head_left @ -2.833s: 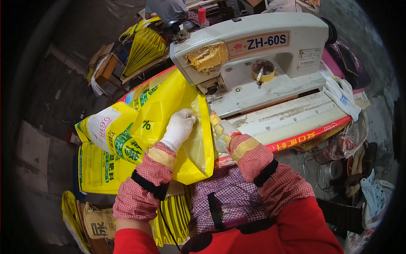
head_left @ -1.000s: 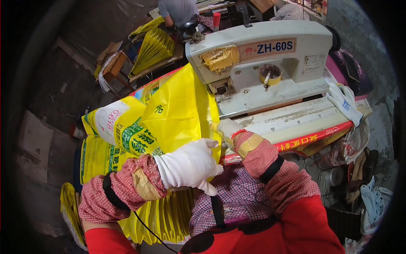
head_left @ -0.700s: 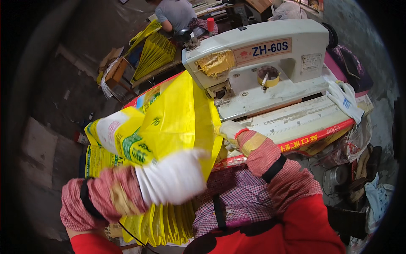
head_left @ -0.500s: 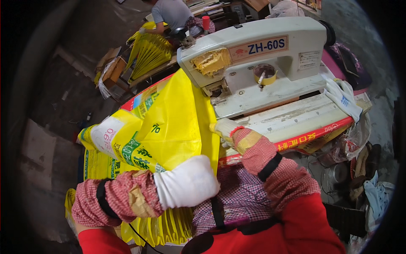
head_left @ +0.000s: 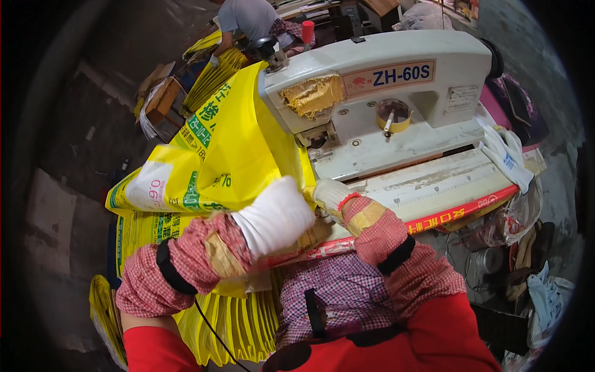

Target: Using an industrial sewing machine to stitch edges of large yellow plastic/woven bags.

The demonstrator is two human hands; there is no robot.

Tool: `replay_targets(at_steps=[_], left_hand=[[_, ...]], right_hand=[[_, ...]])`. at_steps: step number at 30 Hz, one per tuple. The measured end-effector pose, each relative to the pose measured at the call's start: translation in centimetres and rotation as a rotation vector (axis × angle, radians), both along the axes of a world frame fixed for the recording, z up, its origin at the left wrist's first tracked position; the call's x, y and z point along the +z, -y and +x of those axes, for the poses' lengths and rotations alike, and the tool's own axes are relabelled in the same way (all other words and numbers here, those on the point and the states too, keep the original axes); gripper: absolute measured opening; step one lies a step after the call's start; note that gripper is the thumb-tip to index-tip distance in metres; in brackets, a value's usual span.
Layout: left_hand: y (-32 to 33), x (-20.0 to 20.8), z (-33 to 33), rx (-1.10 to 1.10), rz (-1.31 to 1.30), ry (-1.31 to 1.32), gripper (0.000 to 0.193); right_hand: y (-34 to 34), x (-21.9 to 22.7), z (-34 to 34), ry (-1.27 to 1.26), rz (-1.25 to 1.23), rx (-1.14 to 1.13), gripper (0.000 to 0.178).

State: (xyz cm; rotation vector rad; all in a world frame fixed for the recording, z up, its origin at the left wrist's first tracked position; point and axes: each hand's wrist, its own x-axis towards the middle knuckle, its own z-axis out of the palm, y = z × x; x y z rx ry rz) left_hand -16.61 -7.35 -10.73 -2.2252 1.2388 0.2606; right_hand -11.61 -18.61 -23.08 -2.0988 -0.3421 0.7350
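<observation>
A yellow woven bag (head_left: pixel 248 139) with green print stands up against the head of a grey-white sewing machine (head_left: pixel 396 80), its right edge by the machine's needle end. My left hand (head_left: pixel 279 214), in a white glove, is rounded and closed against the bag's lower front; its fingertips are hidden behind the glove's back. My right hand (head_left: pixel 333 196), also gloved, is closed at the bag's lower right edge, just below the machine's needle area. Its fingertips are partly hidden.
A ruled white ledge (head_left: pixel 427 183) with a red front strip runs along the machine, with a spare white glove (head_left: pixel 505 155) at its right end. A tape roll (head_left: pixel 396 124) rests on the machine bed. Folded yellow bags (head_left: pixel 238 322) stand below left. Another person (head_left: pixel 248 22) works behind.
The bag's top has risen and swung along the machine head, showing more green print. My left hand has moved up, and my right hand has shifted slightly down.
</observation>
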Motion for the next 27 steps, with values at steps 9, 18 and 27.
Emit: replay_targets(at_steps=[9, 18, 27], left_hand=[[0.7, -1.9, 3.8, 0.21, 0.039, -0.067, 0.009], [-5.9, -5.6, 14.3, 0.378, 0.095, 0.17, 0.02], [-12.6, 8.6, -3.5, 0.267, -0.237, -0.111, 0.004]], right_hand=[[-1.0, -2.2, 0.7, 0.011, 0.266, -0.14, 0.041], [-1.5, 1.0, -3.2, -0.146, 0.344, -0.245, 0.04], [-4.9, -0.8, 2.3, 1.009, 0.067, 0.084, 0.042]])
